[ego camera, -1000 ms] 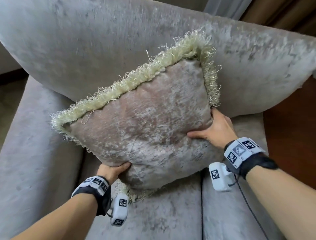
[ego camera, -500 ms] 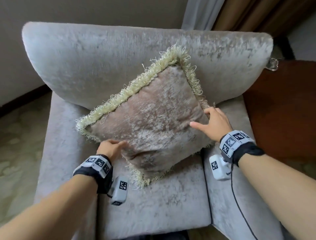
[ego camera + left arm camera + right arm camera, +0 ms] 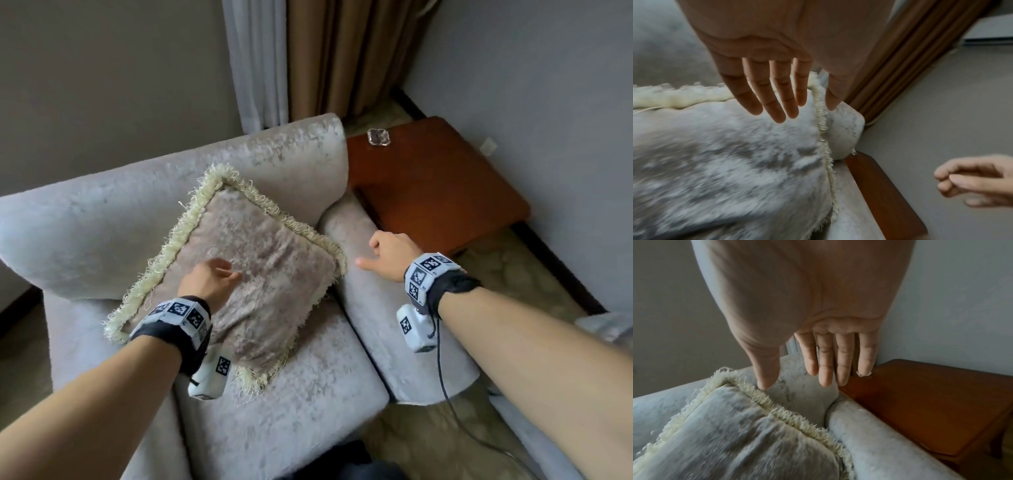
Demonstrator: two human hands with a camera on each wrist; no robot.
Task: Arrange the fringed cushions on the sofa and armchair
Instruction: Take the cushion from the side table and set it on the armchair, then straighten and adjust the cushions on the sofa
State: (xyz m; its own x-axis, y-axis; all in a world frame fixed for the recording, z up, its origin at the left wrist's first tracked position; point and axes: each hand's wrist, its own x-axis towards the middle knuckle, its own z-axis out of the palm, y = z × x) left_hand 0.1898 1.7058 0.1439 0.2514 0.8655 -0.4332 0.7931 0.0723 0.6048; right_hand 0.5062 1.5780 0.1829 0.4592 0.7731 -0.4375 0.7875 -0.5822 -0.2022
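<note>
Both hands having let go since the earlier frame, the left hand [image 3: 209, 281] and right hand [image 3: 388, 253] are hovering with loose, empty fingers while the fringed cushion [image 3: 239, 274] is leaning on the armchair [image 3: 102, 222] backrest, apparently placed, the sofa being out of view.
</note>
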